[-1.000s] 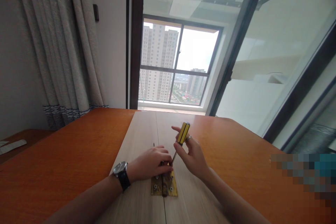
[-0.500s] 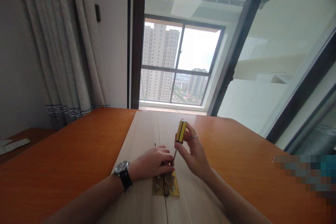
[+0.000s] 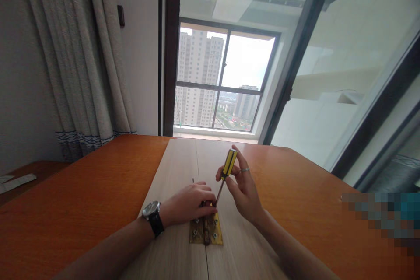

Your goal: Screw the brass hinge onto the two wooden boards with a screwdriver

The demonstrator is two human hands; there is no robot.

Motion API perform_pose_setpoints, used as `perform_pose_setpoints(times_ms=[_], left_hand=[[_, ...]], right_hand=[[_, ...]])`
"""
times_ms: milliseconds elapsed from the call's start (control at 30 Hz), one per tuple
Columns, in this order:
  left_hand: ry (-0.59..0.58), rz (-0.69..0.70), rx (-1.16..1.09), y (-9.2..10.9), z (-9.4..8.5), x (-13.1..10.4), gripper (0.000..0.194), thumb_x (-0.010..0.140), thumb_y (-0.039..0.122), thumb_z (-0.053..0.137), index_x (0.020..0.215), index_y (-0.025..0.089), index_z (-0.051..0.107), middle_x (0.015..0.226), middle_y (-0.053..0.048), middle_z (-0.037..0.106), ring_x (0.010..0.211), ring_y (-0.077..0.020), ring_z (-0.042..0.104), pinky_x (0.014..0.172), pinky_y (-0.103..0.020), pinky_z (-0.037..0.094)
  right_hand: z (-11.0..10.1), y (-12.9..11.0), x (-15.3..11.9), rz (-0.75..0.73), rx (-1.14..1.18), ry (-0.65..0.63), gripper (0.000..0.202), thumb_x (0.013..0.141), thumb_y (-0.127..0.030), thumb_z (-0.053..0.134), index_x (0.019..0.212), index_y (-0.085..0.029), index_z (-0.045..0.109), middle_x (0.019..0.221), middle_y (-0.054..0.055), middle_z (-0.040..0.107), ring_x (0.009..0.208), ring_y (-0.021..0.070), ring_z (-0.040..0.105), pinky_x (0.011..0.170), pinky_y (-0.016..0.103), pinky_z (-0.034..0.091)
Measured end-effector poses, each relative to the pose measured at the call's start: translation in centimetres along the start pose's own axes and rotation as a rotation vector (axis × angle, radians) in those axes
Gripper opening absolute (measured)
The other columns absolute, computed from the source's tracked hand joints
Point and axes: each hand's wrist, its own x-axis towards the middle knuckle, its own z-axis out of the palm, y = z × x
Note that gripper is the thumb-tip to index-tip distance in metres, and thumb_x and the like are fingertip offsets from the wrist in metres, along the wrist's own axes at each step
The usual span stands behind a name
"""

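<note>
The brass hinge point(image 3: 206, 232) lies partly under the left hand point(image 3: 188, 202), across the seam of two pale boards point(image 3: 179, 162). Four screws point(image 3: 215, 236) sit in its near part; the far part is covered, so I can't tell what remains there or whether that hand pinches anything. The right hand point(image 3: 245, 192), just apart, grips a screwdriver point(image 3: 229, 164), tip down beside the left. I see no container.

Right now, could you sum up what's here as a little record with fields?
left hand: over the far part of a hinge
right hand: holds a yellow-and-black-handled screwdriver, slanting down toward the left hand
hinge: brass-coloured, across the seam, screws showing
boards: pale, on an orange-brown table
watch: black-strapped, worn on the left
background: window; grey curtain
</note>
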Motion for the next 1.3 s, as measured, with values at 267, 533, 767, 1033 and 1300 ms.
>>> perform_pose_setpoints(times_ms=[267, 533, 767, 1033, 1300], left_hand=[[-0.006, -0.006, 0.003, -0.1, 0.1, -0.1, 0.018, 0.090, 0.028, 0.063, 0.077, 0.017, 0.058, 0.082, -0.002, 0.059, 0.082, -0.0167, 0.054, 0.074, -0.026, 0.042], [0.002, -0.004, 0.006, 0.0, 0.1, 0.0, 0.021, 0.090, 0.030, 0.063, 0.075, 0.017, 0.056, 0.081, -0.002, 0.058, 0.084, -0.0168, 0.055, 0.075, -0.025, 0.042], [-0.001, -0.006, 0.013, -0.1, 0.1, 0.0, 0.020, 0.090, 0.030, 0.063, 0.076, 0.017, 0.057, 0.083, -0.002, 0.059, 0.084, -0.0168, 0.055, 0.074, -0.025, 0.042], [-0.001, -0.002, 0.014, -0.2, 0.1, 0.0, 0.019, 0.090, 0.030, 0.063, 0.076, 0.017, 0.058, 0.082, -0.002, 0.059, 0.083, -0.0171, 0.055, 0.074, -0.026, 0.042], [0.007, -0.004, 0.010, -0.3, 0.3, 0.0, 0.021, 0.090, 0.030, 0.064, 0.075, 0.017, 0.056, 0.083, -0.002, 0.059, 0.084, -0.0169, 0.055, 0.075, -0.026, 0.042]], right_hand=[[-0.2, 0.0, 0.1, 0.005, -0.112, -0.029, 0.057, 0.092, -0.019, 0.048, 0.146, -0.023, 0.031, 0.091, 0.005, 0.065, 0.087, 0.0233, 0.062, 0.087, 0.044, 0.046], [-0.5, 0.2, 0.3, -0.029, -0.342, -0.006, 0.047, 0.086, -0.023, 0.059, 0.132, -0.025, 0.050, 0.092, 0.004, 0.057, 0.079, 0.0206, 0.051, 0.075, 0.036, 0.047], [-0.6, 1.4, 0.1, -0.021, -0.330, 0.017, 0.045, 0.087, -0.026, 0.058, 0.132, -0.023, 0.051, 0.101, 0.008, 0.064, 0.086, 0.0234, 0.056, 0.080, 0.037, 0.050], [-0.4, 1.8, -0.3, 0.015, -0.224, 0.053, 0.066, 0.086, -0.024, 0.059, 0.146, -0.025, 0.033, 0.101, 0.007, 0.060, 0.092, 0.0229, 0.057, 0.089, 0.043, 0.049], [-0.5, 1.8, -0.3, 0.006, -0.188, 0.054, 0.065, 0.086, -0.020, 0.057, 0.146, -0.025, 0.032, 0.097, 0.006, 0.061, 0.091, 0.0230, 0.059, 0.091, 0.045, 0.048]])
